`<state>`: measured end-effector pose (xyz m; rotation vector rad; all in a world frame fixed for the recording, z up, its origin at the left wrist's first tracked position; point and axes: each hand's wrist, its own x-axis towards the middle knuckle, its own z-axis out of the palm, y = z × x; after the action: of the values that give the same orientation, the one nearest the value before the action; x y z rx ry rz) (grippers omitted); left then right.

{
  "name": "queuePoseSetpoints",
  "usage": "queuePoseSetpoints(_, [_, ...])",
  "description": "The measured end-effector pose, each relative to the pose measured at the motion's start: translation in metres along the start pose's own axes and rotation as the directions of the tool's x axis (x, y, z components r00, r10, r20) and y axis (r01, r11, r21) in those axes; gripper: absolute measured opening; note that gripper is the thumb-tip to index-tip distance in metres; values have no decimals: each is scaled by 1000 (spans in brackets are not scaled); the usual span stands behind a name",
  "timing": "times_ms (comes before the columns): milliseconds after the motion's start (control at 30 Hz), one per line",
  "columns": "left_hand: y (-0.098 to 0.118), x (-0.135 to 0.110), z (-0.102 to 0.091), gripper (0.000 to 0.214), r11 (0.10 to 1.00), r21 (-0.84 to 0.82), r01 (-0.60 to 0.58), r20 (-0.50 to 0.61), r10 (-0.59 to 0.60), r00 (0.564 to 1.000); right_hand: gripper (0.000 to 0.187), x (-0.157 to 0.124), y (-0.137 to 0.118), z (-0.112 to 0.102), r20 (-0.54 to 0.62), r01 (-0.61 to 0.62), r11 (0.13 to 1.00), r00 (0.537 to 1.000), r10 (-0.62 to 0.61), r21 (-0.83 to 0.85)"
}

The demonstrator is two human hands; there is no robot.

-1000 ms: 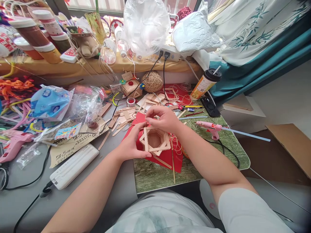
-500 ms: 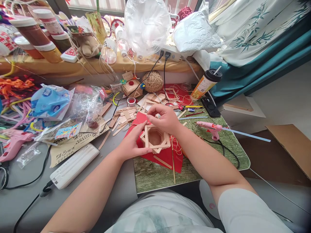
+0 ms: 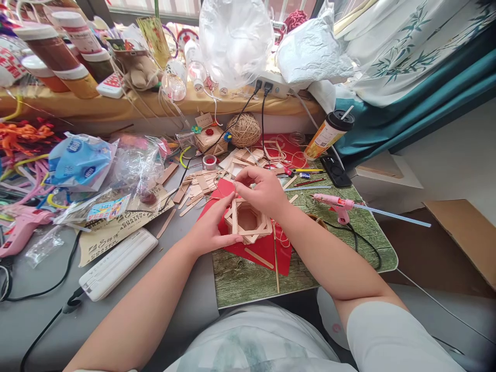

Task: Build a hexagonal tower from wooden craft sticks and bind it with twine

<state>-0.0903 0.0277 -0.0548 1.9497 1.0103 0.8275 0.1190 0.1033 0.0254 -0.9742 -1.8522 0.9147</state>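
Note:
A small open box (image 3: 253,235) built of stacked craft sticks, many-sided with a hollow middle, stands over the red sheet (image 3: 279,261). My left hand (image 3: 207,230) grips it from the left, thumb along the near side and fingers along the far left. At its far left corner my right hand (image 3: 261,191) is closed in a pinch against my left fingertips. Thin twine (image 3: 217,197) runs to that pinch; the exact grip is partly hidden. More twine loops (image 3: 282,237) lie right of the box. A loose craft stick (image 3: 259,258) and a thin wooden rod (image 3: 276,268) lie nearby.
A pink glue gun (image 3: 337,204) rests on the green wood-patterned board (image 3: 244,289). Behind are scattered craft sticks (image 3: 201,183), a twine ball (image 3: 245,130) and a lidded cup (image 3: 329,134). A white power bank (image 3: 118,263) and a second pink glue gun (image 3: 25,227) lie left.
Both hands stay nearly in place at the box. My right forearm has shifted slightly, showing more of a brownish round item beside it.

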Motion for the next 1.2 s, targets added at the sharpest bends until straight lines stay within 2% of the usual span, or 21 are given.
queuePoseSetpoints(200, [3, -1, 0, 119, 999, -44, -17, -1, 17, 1000, 9, -2, 3, 3, 18, -79, 991, 997, 77, 112])
queuePoseSetpoints(300, [3, -1, 2, 102, 994, -92, -63, -10, 63, 998, 11, -2, 6, 4, 36, -103, 983, 994, 99, 152])
queuePoseSetpoints(367, [4, 0, 5, 86, 993, -114, -41, -38, 36, 999, 13, -2, 8, 5, 45, -113, 981, 993, 107, 159])
queuePoseSetpoints(433, [5, 1, 8, 79, 992, -125, 20, -49, -26, 998, 14, -2, 9, 6, 50, -115, 982, 993, 109, 152])
queuePoseSetpoints(567, [11, 3, 11, 77, 966, -231, 119, 5, -121, 993, 13, 0, 10, 4, 65, -123, 985, 991, 116, 124])
queuePoseSetpoints(700, [14, 5, 10, 72, 929, -341, 146, 18, -149, 989, 12, 2, 10, 3, 86, -148, 983, 987, 139, 107])
queuePoseSetpoints(1033, [12, 6, 12, 68, 927, -346, 146, 6, -153, 988, 11, -8, 2, 5, 13, -138, 990, 990, 138, 36])
queuePoseSetpoints(1200, [8, 6, 13, 71, 918, -363, 160, 7, -169, 986, 11, -13, 1, 9, -17, -132, 987, 991, 134, 90])
